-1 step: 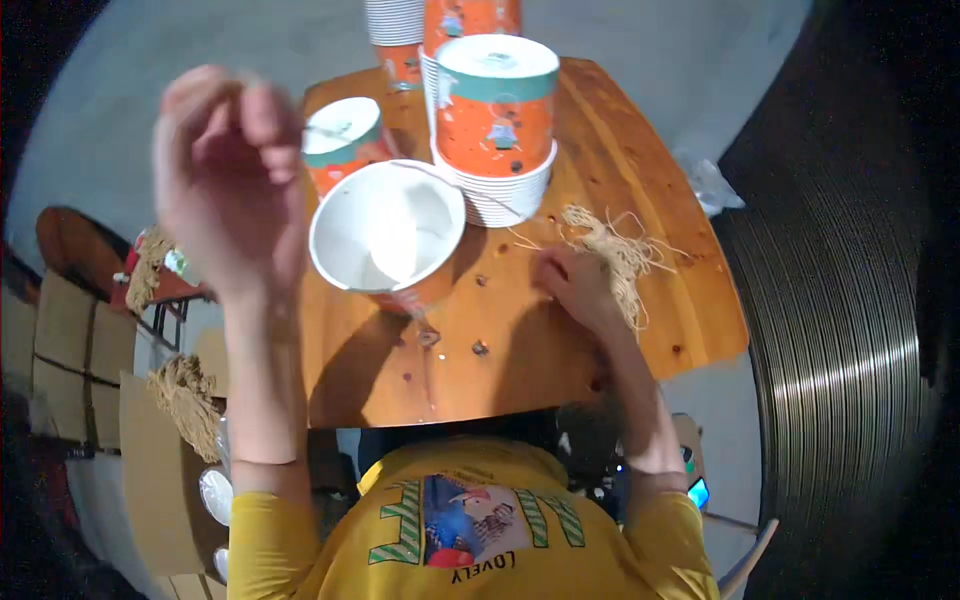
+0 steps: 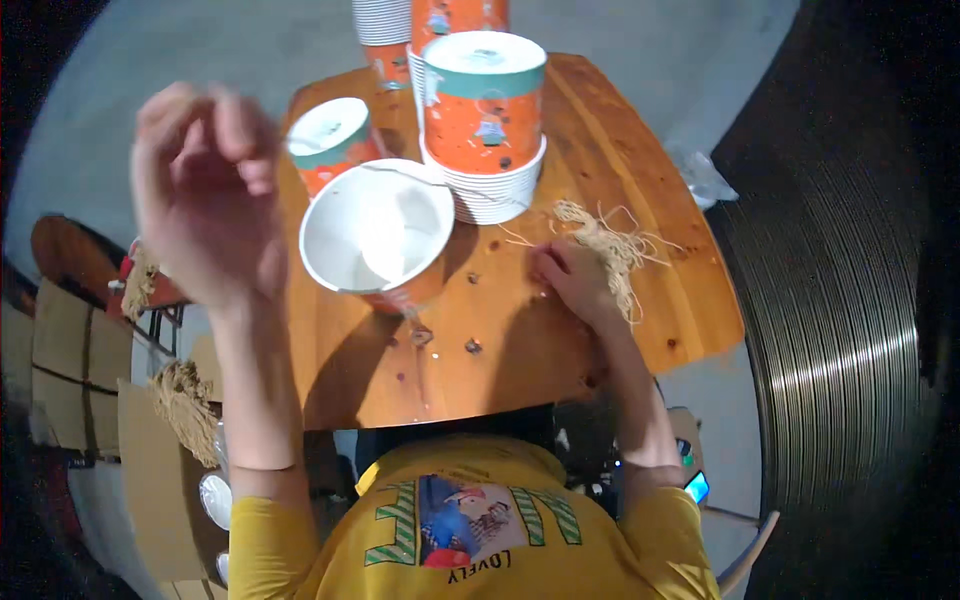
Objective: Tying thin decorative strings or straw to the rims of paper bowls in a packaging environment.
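My left hand is raised at the left of the table, its fingers curled in and blurred. A thin string runs from near its fingertips across the rim of an open paper bucket, white inside and orange outside. The bucket sits tilted toward me. My right hand rests low over the table, fingers bent together; what they hold, if anything, is hidden. Beside it lies a loose tangle of beige strings. Behind the open bucket an upside-down orange bucket tops a stack of white rims.
Another upturned bucket stands at the back left of the wooden table. Taller bucket stacks rise at the far edge. More string bundles hang over a cardboard box at the left. A clear plastic bag lies beyond the right edge.
My left hand has moved slightly left and down. The whole view has shifted a little; the right hand and the open bucket stay about in place on the table.
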